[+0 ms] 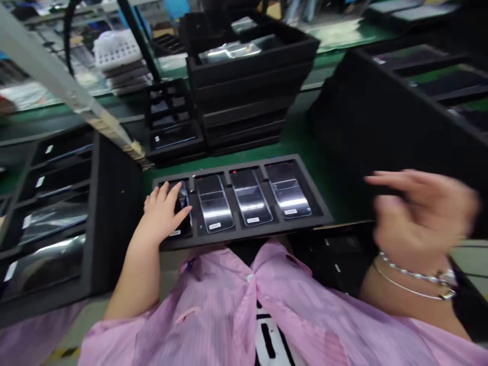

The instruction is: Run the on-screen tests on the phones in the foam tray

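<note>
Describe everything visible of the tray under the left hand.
The tray is dark grey, matte and apparently foam, its four compartments in one row each holding a glossy phone-like panel with a white label. It lies flat on the green work surface, near the pink shirt. The left hand covers part of the leftmost panel.

The place looks like an electronics factory floor, shown by a green-topped workbench lined with tall stacks of black foam trays, a compartmented tray holding four labelled phone-shaped glass panels, and a white perforated plastic basket before a blurred, cluttered work area.
</note>
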Action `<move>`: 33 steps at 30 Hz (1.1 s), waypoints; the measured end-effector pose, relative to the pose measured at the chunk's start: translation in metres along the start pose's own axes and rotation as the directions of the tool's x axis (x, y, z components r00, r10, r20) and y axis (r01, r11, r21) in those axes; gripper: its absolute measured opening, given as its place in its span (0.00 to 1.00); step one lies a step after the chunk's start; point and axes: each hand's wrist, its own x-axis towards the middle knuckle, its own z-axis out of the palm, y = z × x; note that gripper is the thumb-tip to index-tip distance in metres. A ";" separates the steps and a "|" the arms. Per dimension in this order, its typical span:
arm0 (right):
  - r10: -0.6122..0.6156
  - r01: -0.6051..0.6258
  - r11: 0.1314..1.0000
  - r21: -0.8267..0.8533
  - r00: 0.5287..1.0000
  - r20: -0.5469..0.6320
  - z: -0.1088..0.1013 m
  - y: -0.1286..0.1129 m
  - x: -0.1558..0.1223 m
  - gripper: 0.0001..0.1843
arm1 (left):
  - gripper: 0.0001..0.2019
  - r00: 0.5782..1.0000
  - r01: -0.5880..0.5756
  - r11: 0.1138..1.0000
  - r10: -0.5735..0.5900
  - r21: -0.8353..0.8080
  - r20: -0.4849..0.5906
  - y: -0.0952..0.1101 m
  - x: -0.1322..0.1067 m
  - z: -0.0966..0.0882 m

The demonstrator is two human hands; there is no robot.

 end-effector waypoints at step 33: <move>-0.420 0.523 0.848 -0.088 0.763 0.490 0.132 -0.071 -0.061 0.44 | 0.28 0.859 -0.512 0.852 0.511 0.108 0.038 0.069 0.014 0.050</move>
